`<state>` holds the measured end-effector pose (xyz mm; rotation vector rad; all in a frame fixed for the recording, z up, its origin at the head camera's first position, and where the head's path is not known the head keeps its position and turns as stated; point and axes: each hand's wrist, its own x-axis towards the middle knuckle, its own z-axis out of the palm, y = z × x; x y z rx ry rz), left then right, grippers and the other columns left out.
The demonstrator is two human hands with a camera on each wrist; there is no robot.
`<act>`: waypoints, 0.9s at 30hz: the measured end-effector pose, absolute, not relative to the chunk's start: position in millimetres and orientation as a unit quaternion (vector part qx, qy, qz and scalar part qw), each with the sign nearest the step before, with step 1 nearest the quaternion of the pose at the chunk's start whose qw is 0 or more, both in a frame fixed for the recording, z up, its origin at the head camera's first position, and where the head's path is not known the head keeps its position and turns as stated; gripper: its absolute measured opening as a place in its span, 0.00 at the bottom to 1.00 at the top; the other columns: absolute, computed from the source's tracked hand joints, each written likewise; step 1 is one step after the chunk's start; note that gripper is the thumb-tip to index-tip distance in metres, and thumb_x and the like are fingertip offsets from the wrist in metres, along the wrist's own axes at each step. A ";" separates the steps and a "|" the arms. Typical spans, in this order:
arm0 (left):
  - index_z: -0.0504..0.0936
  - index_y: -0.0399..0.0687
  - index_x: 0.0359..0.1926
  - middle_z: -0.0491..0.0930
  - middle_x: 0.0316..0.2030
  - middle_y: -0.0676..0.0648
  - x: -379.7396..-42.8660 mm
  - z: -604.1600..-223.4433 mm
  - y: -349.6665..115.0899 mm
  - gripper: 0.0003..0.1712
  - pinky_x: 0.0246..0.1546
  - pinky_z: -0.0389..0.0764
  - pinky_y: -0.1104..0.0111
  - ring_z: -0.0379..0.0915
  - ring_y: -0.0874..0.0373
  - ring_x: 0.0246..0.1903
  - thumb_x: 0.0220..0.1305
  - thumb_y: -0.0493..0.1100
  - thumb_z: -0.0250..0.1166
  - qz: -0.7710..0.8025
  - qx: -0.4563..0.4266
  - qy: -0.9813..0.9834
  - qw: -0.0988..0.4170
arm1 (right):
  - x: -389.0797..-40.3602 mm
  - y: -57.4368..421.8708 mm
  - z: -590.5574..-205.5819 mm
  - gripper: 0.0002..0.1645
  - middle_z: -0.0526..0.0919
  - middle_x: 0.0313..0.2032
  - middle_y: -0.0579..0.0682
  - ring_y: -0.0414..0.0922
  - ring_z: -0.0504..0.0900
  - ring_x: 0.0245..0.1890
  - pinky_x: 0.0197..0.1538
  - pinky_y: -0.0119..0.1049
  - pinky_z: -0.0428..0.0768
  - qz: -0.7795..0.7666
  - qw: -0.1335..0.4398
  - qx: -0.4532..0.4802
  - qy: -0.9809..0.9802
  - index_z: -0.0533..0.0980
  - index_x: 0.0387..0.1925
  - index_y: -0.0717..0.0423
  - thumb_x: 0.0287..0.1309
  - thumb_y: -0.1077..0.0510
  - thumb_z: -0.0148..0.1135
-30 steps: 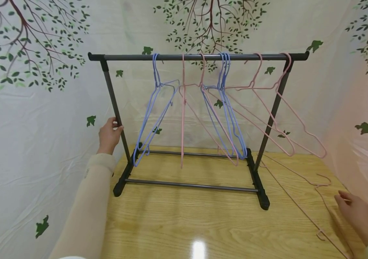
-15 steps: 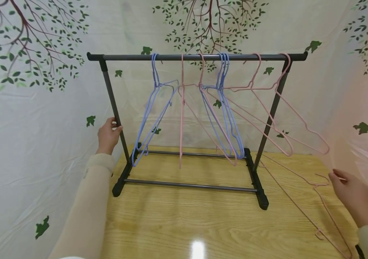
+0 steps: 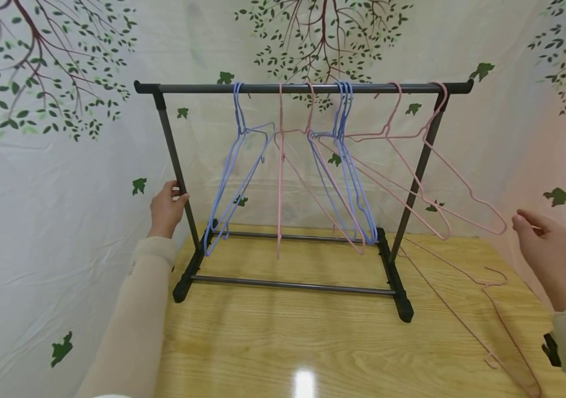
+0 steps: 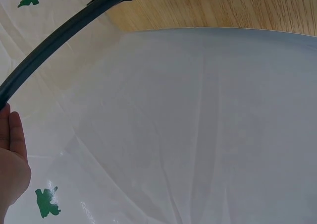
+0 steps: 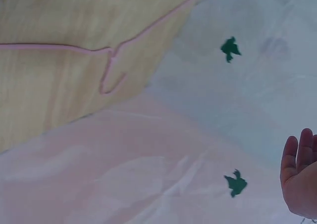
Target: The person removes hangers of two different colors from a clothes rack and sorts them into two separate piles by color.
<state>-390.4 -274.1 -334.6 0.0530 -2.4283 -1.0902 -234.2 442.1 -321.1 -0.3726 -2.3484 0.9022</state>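
Observation:
A black clothes rack [image 3: 293,88] stands on the wooden table. My left hand [image 3: 167,209] holds its left post, thumb in front and fingers reaching behind; the left wrist view catches those fingers [image 4: 17,135] against the dark post [image 4: 54,39]. Off the rack's right side, my right hand [image 3: 548,249] is raised with loosely bent fingers and nothing in them. Its thumb is close to the outer corner of the rightmost pink hanger [image 3: 467,190]. Below it, another pink hanger [image 3: 499,315] lies on the table, its hook also showing in the right wrist view.
Blue hangers [image 3: 230,171] hang at the left of the bar, with a second blue cluster [image 3: 350,177] right of the middle. Pink hangers [image 3: 280,193] hang between them and at the right end. Printed cloth [image 3: 64,221] encloses the wooden table [image 3: 263,337].
My right hand has risen from above the hanger on the table to beside the rightmost hanging one. That hanger's outer corner has shifted slightly up and right. The left hand stays on the post.

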 end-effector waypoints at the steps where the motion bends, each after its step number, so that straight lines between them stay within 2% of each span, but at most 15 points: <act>1: 0.67 0.39 0.68 0.78 0.58 0.34 -390.1 -335.3 -275.8 0.26 0.63 0.66 0.48 0.75 0.37 0.55 0.74 0.44 0.57 -0.397 0.020 -0.886 0.237 | -236.5 439.4 -316.7 0.35 0.77 0.35 0.16 0.12 0.63 0.29 0.27 0.14 0.66 0.345 0.303 -0.132 -0.879 0.71 0.66 0.62 0.72 0.41 0.49; 3: 0.67 0.39 0.68 0.77 0.58 0.34 -389.7 -336.0 -278.1 0.26 0.64 0.63 0.47 0.75 0.37 0.56 0.75 0.44 0.57 -0.397 0.023 -0.886 0.236 | -240.6 434.7 -307.9 0.33 0.65 0.27 0.07 0.12 0.66 0.29 0.26 0.13 0.66 0.363 0.316 -0.117 -0.869 0.71 0.66 0.63 0.72 0.43 0.50; 6: 0.67 0.39 0.68 0.77 0.58 0.34 -390.5 -335.8 -277.9 0.26 0.65 0.62 0.47 0.75 0.37 0.56 0.75 0.43 0.57 -0.397 0.025 -0.887 0.236 | -244.0 427.1 -296.6 0.32 0.65 0.26 0.07 0.13 0.66 0.29 0.27 0.12 0.65 0.366 0.324 -0.109 -0.866 0.71 0.66 0.62 0.73 0.44 0.49; 9: 0.67 0.40 0.68 0.77 0.58 0.34 -392.1 -334.5 -274.1 0.26 0.63 0.65 0.48 0.75 0.38 0.56 0.75 0.43 0.57 -0.398 0.025 -0.887 0.234 | -244.7 420.2 -285.3 0.32 0.67 0.31 0.12 0.17 0.66 0.33 0.30 0.14 0.65 0.370 0.314 -0.112 -0.867 0.69 0.69 0.55 0.74 0.42 0.46; 10: 0.67 0.40 0.68 0.77 0.58 0.34 -392.6 -334.3 -272.6 0.26 0.63 0.66 0.48 0.75 0.38 0.56 0.75 0.43 0.57 -0.399 0.025 -0.886 0.234 | -244.3 417.7 -281.0 0.32 0.70 0.35 0.15 0.19 0.69 0.37 0.32 0.16 0.65 0.368 0.306 -0.112 -0.871 0.68 0.71 0.51 0.74 0.41 0.44; 11: 0.67 0.40 0.68 0.77 0.58 0.34 -393.2 -334.2 -271.4 0.26 0.62 0.67 0.48 0.76 0.38 0.55 0.75 0.43 0.57 -0.400 0.024 -0.886 0.235 | -244.4 414.5 -276.7 0.32 0.74 0.40 0.18 0.23 0.71 0.43 0.38 0.18 0.68 0.368 0.299 -0.112 -0.873 0.67 0.72 0.47 0.74 0.40 0.43; 12: 0.67 0.40 0.68 0.77 0.58 0.34 -393.9 -334.1 -270.8 0.26 0.62 0.68 0.49 0.76 0.38 0.55 0.75 0.43 0.57 -0.399 0.024 -0.886 0.236 | -244.9 411.1 -272.4 0.32 0.74 0.43 0.22 0.24 0.71 0.44 0.39 0.22 0.68 0.364 0.291 -0.111 -0.878 0.65 0.73 0.44 0.74 0.38 0.42; 15: 0.67 0.41 0.68 0.78 0.57 0.35 -394.6 -334.6 -270.4 0.25 0.59 0.71 0.49 0.76 0.39 0.55 0.75 0.43 0.57 -0.398 0.030 -0.886 0.238 | -250.7 398.6 -261.2 0.33 0.76 0.50 0.30 0.27 0.70 0.47 0.40 0.26 0.68 0.347 0.288 -0.098 -0.887 0.66 0.72 0.42 0.73 0.36 0.42; 17: 0.68 0.41 0.68 0.78 0.57 0.35 -395.0 -335.2 -271.3 0.25 0.58 0.71 0.49 0.76 0.39 0.55 0.74 0.43 0.58 -0.397 0.034 -0.886 0.237 | -256.4 388.5 -255.5 0.35 0.77 0.57 0.39 0.35 0.73 0.51 0.44 0.28 0.71 0.331 0.288 -0.088 -0.894 0.67 0.72 0.46 0.72 0.36 0.43; 18: 0.68 0.41 0.68 0.78 0.57 0.35 -395.2 -335.4 -272.1 0.25 0.58 0.72 0.49 0.76 0.39 0.55 0.74 0.43 0.58 -0.397 0.035 -0.886 0.236 | -259.1 384.2 -253.0 0.36 0.77 0.58 0.43 0.39 0.74 0.51 0.43 0.31 0.72 0.325 0.286 -0.084 -0.898 0.67 0.72 0.49 0.72 0.36 0.44; 20: 0.68 0.41 0.67 0.79 0.57 0.36 -395.6 -335.8 -274.0 0.25 0.58 0.72 0.49 0.77 0.40 0.54 0.74 0.44 0.58 -0.398 0.035 -0.886 0.236 | -263.5 375.4 -249.1 0.38 0.74 0.64 0.54 0.52 0.73 0.58 0.51 0.41 0.76 0.316 0.272 -0.076 -0.906 0.65 0.72 0.52 0.71 0.35 0.45; 21: 0.68 0.42 0.67 0.79 0.57 0.36 -395.7 -335.7 -275.0 0.25 0.57 0.72 0.49 0.77 0.40 0.54 0.74 0.44 0.58 -0.398 0.034 -0.886 0.237 | -265.5 371.3 -247.4 0.40 0.71 0.66 0.60 0.54 0.73 0.58 0.54 0.47 0.75 0.306 0.265 -0.074 -0.912 0.65 0.72 0.52 0.70 0.34 0.45; 23: 0.68 0.41 0.67 0.79 0.57 0.36 -396.7 -335.6 -274.6 0.25 0.57 0.73 0.49 0.77 0.40 0.53 0.74 0.44 0.58 -0.397 0.028 -0.886 0.238 | -266.9 367.1 -245.0 0.41 0.70 0.66 0.64 0.60 0.71 0.58 0.53 0.55 0.74 0.298 0.252 -0.068 -0.918 0.64 0.73 0.54 0.69 0.33 0.47; 25: 0.68 0.41 0.67 0.79 0.56 0.36 -396.6 -335.2 -274.3 0.24 0.57 0.72 0.49 0.78 0.40 0.53 0.74 0.44 0.58 -0.394 0.027 -0.887 0.240 | -268.6 364.3 -244.5 0.42 0.72 0.64 0.65 0.54 0.73 0.52 0.46 0.44 0.76 0.292 0.249 -0.063 -0.921 0.65 0.72 0.54 0.68 0.32 0.49; 27: 0.68 0.41 0.67 0.79 0.56 0.36 -396.1 -335.6 -274.1 0.24 0.57 0.73 0.49 0.78 0.40 0.52 0.74 0.44 0.58 -0.393 0.027 -0.887 0.240 | -269.9 362.4 -245.3 0.41 0.75 0.61 0.65 0.41 0.74 0.44 0.38 0.31 0.72 0.289 0.251 -0.061 -0.922 0.68 0.70 0.55 0.67 0.33 0.51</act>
